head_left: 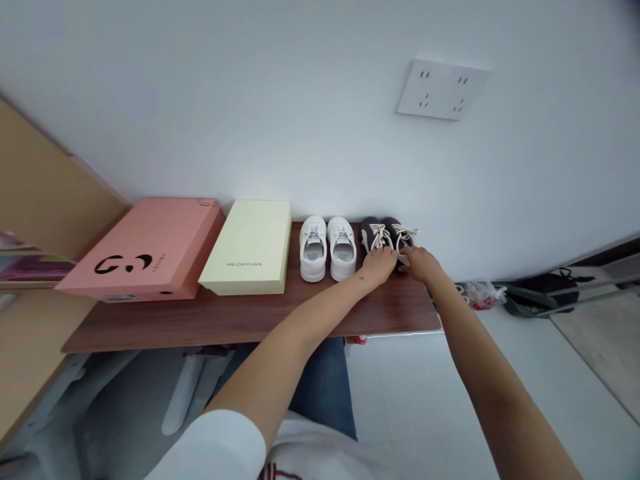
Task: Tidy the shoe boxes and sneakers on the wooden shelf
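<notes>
At the right end of the wooden tabletop stands a pair of black sneakers with pale laces, toes toward the wall. My left hand (380, 264) is closed at the heel of the left black sneaker (371, 229), covering its back part. My right hand (421, 263) holds the heel of the right black sneaker (395, 229), thumb and fingers at its opening. Just left of them, the left white sneaker (313, 250) and the right white sneaker (343, 250) stand side by side, toes also to the wall.
A pale yellow shoebox (250, 243) and a larger pink shoebox (150, 243) lie closed on the left of the narrow wooden tabletop (240, 323). The wall behind carries a socket plate (443, 90). On the floor at right are a plastic bag (483, 293) and a black bag (547, 291).
</notes>
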A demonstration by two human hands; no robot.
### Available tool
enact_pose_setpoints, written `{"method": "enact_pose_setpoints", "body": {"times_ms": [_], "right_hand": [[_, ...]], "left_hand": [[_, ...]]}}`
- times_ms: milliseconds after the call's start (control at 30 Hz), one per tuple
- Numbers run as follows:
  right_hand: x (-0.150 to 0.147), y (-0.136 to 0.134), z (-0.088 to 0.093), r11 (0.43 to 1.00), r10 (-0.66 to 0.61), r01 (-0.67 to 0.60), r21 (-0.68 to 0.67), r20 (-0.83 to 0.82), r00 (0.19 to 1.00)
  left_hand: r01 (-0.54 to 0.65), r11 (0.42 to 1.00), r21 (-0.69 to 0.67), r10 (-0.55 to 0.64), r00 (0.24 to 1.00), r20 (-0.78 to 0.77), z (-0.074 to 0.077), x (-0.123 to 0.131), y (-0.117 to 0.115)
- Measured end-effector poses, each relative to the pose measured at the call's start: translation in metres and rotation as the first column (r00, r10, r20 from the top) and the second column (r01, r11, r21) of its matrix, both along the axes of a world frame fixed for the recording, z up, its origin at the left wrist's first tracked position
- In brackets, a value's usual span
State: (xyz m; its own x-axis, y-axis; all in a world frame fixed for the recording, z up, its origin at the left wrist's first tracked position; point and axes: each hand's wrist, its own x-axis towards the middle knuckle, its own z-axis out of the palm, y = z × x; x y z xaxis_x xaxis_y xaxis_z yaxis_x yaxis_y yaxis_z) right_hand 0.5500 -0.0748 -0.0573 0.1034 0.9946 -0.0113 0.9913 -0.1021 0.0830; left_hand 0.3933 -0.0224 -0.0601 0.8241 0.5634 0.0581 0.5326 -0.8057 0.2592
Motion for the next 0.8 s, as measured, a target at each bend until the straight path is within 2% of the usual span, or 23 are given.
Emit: {"method": "enact_pose_setpoints", "body": {"times_ms": [67, 167, 233, 333, 400, 467, 533, 633, 733, 800], "right_hand": [[-0.013, -0.005, 0.009, 0.995, 0.003, 0.000, 0.103, -0.027, 1.000], [-0.043, -0.016, 0.027, 0.958, 0.093, -0.051, 0.283, -0.137, 0.986], [-0.071, -0.028, 0.038, 0.918, 0.197, -0.093, 0.385, -0.240, 0.951], [-0.122, -0.049, 0.043, 0.875, 0.333, -0.113, 0.470, -0.415, 0.847], [-0.159, -0.065, 0.035, 0.874, 0.381, -0.093, 0.478, -0.552, 0.741], [-0.197, -0.080, 0.019, 0.894, 0.406, -0.114, 0.434, -0.677, 0.614], [-0.235, -0.095, -0.001, 0.917, 0.396, -0.179, 0.355, -0.771, 0.499], [-0.286, -0.114, -0.029, 0.932, 0.326, -0.281, 0.230, -0.870, 0.369], [-0.322, -0.125, -0.049, 0.913, 0.250, -0.387, 0.125, -0.923, 0.292], [-0.338, -0.127, -0.057, 0.884, 0.222, -0.461, 0.075, -0.936, 0.275]], "left_hand": [[-0.017, 0.999, 0.041, 0.015, 0.997, 0.069, 0.008, -0.011, -0.005], [-0.108, 0.994, -0.010, 0.109, 0.984, 0.138, 0.030, -0.037, -0.009], [-0.153, 0.985, -0.073, 0.166, 0.962, 0.218, 0.048, -0.065, -0.015], [-0.139, 0.977, -0.162, 0.195, 0.889, 0.415, 0.067, -0.127, -0.036], [-0.109, 0.958, -0.264, 0.236, 0.822, 0.519, 0.065, -0.177, -0.056], [-0.147, 0.905, -0.400, 0.361, 0.763, 0.536, 0.051, -0.227, -0.077], [-0.261, 0.791, -0.553, 0.551, 0.696, 0.460, 0.027, -0.275, -0.096], [-0.418, 0.532, -0.736, 0.801, 0.531, 0.278, -0.014, -0.340, -0.120], [-0.487, 0.305, -0.819, 0.927, 0.349, 0.137, -0.044, -0.395, -0.136], [-0.501, 0.202, -0.842, 0.968, 0.231, 0.095, -0.056, -0.425, -0.144]]}}
